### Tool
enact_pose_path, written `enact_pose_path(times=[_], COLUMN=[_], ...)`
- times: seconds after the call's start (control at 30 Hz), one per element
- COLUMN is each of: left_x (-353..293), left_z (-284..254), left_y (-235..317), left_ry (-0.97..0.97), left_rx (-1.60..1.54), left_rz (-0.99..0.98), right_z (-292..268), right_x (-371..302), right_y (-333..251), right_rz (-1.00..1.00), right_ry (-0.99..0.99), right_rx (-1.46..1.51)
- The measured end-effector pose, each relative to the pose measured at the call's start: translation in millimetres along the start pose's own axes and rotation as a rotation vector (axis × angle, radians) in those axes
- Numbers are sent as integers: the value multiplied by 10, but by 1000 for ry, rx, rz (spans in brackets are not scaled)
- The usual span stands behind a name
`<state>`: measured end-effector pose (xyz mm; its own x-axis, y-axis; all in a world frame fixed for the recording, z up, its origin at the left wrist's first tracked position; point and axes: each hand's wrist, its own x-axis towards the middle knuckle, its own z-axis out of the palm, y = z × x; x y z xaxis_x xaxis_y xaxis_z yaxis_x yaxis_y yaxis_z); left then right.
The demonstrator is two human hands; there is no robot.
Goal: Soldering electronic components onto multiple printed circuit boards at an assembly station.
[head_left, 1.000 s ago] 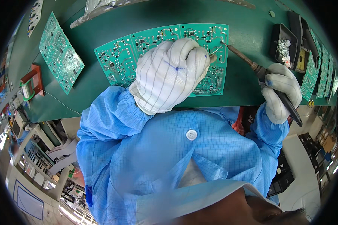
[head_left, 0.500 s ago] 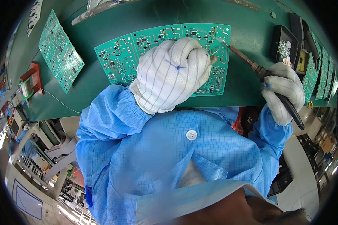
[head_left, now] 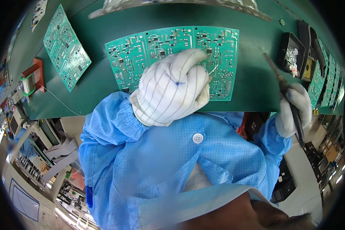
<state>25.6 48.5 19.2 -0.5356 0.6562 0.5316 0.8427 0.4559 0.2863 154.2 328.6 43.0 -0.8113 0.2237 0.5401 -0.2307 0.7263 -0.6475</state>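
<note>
My left hand (head_left: 172,90), in a striped white glove, lies over the middle of a green circuit board panel (head_left: 228,57). Its fingers are closed, and a short end of thin solder wire (head_left: 214,69) sticks out from them above the panel's right section. The hand covers part of the panel's middle and lower area. Right of the panel, my gloved right hand (head_left: 295,111) is wrapped round the dark handle of a soldering iron (head_left: 281,82). The iron's tip points up and away, apart from the panel, and is slightly blurred.
A solder spool on a red stand (head_left: 34,74) is at the left, its wire trailing toward my sleeve. Beside it lies another circuit board (head_left: 65,51). A black tray with solder scraps (head_left: 292,57) stands at the right, near more upright boards (head_left: 327,82). Clear plastic packaging (head_left: 180,3) edges the back.
The soldering iron has moved right, away from the panel, as my right hand drew back and down. My left hand sits a little lower, with its fingers shifted. The whole view has shifted slightly.
</note>
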Motion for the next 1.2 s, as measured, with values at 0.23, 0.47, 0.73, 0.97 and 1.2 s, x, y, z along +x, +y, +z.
enact_pose_path(times=[0.23,0.47,0.73,0.97,1.2], left_x=[-166,-87,-103,-129,-124], left_z=[-88,-127,-119,-91,-98], left_y=[-75,-144,-115,-132,-126], left_ry=[79,85,29,48,33], left_rx=[-169,-263,-139,-107,-106], left_rz=[7,-94,-125,-85,-90], right_z=[132,166,609,744,742], right_x=[-521,-448,-425,-395,-414], right_y=[399,238,-84,-112,-75], right_rz=[111,110,100,-1,-5], right_ry=[555,420,339,229,228], right_rx=[-201,-371,91,131,114])
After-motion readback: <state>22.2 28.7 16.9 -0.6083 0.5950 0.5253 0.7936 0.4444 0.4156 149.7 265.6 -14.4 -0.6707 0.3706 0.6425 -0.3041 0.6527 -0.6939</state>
